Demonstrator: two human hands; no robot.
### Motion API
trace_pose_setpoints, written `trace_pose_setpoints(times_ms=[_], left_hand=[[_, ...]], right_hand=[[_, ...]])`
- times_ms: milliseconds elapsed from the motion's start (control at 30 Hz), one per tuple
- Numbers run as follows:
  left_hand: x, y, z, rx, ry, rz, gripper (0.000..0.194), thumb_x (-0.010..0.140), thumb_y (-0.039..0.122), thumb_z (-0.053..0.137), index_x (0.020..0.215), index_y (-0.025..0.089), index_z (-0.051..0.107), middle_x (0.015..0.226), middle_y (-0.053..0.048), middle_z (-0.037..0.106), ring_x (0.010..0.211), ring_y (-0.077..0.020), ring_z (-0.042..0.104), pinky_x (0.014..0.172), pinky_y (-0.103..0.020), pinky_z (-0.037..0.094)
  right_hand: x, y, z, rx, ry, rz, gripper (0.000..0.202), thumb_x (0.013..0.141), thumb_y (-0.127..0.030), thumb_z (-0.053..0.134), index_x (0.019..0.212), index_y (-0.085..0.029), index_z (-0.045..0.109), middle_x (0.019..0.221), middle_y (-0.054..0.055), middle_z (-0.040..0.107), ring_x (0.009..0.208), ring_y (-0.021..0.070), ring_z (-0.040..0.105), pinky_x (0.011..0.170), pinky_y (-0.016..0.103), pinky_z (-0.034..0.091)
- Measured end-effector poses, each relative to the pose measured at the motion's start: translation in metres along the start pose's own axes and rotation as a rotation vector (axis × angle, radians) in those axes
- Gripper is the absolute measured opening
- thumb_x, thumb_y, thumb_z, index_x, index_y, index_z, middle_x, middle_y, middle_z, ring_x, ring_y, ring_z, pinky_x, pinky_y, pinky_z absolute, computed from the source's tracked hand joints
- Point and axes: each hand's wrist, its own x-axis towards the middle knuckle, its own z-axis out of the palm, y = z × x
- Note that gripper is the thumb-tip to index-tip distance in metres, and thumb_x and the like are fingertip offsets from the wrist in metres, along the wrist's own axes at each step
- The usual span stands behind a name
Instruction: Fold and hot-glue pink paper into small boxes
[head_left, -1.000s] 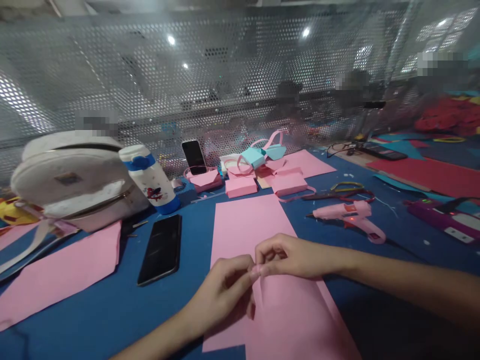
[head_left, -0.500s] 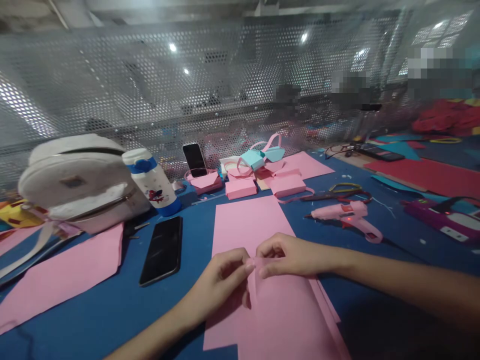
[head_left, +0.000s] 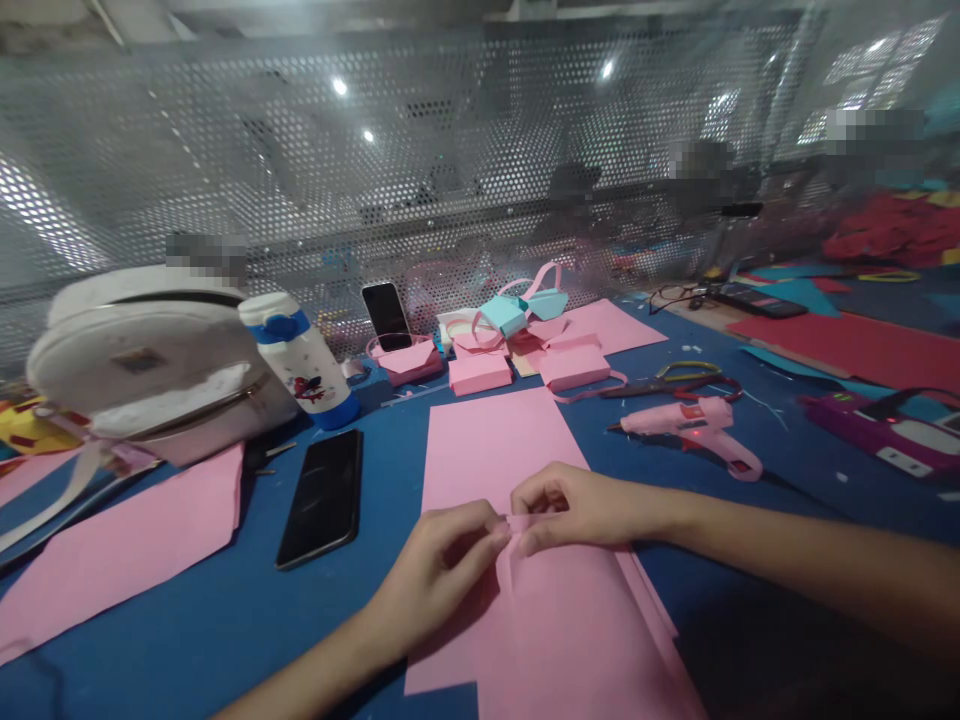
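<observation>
A pink paper sheet (head_left: 577,630), bent over at its far end, lies in front of me. My left hand (head_left: 457,555) pinches its far left corner between thumb and fingertips. Right beside it, my right hand (head_left: 570,510) grips the same far edge, thumb on top and fingers curled. The two hands' fingertips nearly meet. Under this sheet is another flat pink sheet (head_left: 495,435), which reaches farther back on the blue table (head_left: 225,610). More pink paper edges show below on the right.
Left stand a phone (head_left: 321,500), a bottle (head_left: 304,365), a white backpack (head_left: 150,360) and folded pink paper (head_left: 135,555). Small pink paper bags (head_left: 480,374) sit at the back. To the right lie a glue gun (head_left: 690,430), scissors (head_left: 675,383) and a purple power strip (head_left: 885,430).
Both hands stay at the sheet's far edge. The left fingers have shifted slightly and one lower fingertip no longer shows. The whole view has moved a little.
</observation>
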Motion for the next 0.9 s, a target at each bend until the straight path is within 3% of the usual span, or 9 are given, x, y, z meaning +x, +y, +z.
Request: trace_pose_setpoints(times_ms=[133, 267, 400, 500, 733, 900], left_hand=[[0.000, -0.003, 0.003, -0.282, -0.031, -0.150, 0.033, 0.094, 0.045, 0.054, 0.076, 0.017, 0.057, 0.055, 0.003, 0.056, 0.048, -0.0110, 0.055, 0.053, -0.021, 0.042], [0.001, -0.003, 0.005, -0.406, 0.001, -0.198, 0.031, 0.088, 0.045, 0.064, 0.079, 0.017, 0.056, 0.057, 0.003, 0.059, 0.049, -0.0097, 0.056, 0.052, -0.019, 0.043], [0.004, -0.002, 0.008, -0.519, 0.040, -0.236, 0.031, 0.085, 0.045, 0.069, 0.083, 0.017, 0.055, 0.057, 0.005, 0.058, 0.049, -0.0091, 0.055, 0.052, -0.019, 0.044], [0.005, 0.000, 0.008, -0.514, 0.053, -0.252, 0.032, 0.082, 0.045, 0.072, 0.081, 0.017, 0.056, 0.056, 0.004, 0.059, 0.049, -0.0090, 0.054, 0.051, -0.019, 0.043], [0.008, 0.009, 0.005, -0.419, -0.026, -0.307, 0.036, 0.081, 0.047, 0.071, 0.072, 0.018, 0.053, 0.046, 0.004, 0.056, 0.038, -0.0079, 0.046, 0.042, -0.018, 0.034], [0.004, 0.011, 0.005, -0.213, 0.002, -0.202, 0.028, 0.089, 0.037, 0.062, 0.072, 0.018, 0.052, 0.056, 0.005, 0.052, 0.051, -0.0090, 0.047, 0.049, -0.018, 0.034]], right_hand=[[-0.001, 0.000, -0.001, -0.017, -0.002, -0.028, 0.031, 0.081, -0.042, 0.075, 0.079, -0.013, 0.064, 0.072, -0.004, 0.052, 0.067, 0.0099, 0.044, 0.063, 0.021, 0.033], [-0.001, -0.001, 0.001, -0.053, 0.023, -0.067, 0.027, 0.088, -0.041, 0.068, 0.088, -0.014, 0.066, 0.079, -0.003, 0.057, 0.075, 0.0115, 0.050, 0.072, 0.022, 0.036], [0.002, -0.001, 0.004, 0.036, 0.069, -0.033, 0.035, 0.086, -0.049, 0.068, 0.087, -0.014, 0.064, 0.078, -0.002, 0.057, 0.073, 0.0122, 0.052, 0.072, 0.023, 0.038], [0.003, -0.004, 0.006, 0.032, 0.090, -0.020, 0.035, 0.084, -0.048, 0.069, 0.082, -0.014, 0.062, 0.075, -0.002, 0.056, 0.071, 0.0121, 0.051, 0.070, 0.024, 0.038], [0.002, -0.007, 0.008, -0.065, 0.075, -0.035, 0.015, 0.084, -0.024, 0.064, 0.074, -0.015, 0.057, 0.065, -0.006, 0.043, 0.061, 0.0084, 0.036, 0.056, 0.020, 0.029], [0.001, -0.005, 0.011, 0.020, 0.081, -0.013, 0.011, 0.078, -0.020, 0.064, 0.070, -0.016, 0.057, 0.060, -0.007, 0.040, 0.059, 0.0087, 0.033, 0.054, 0.021, 0.025]])
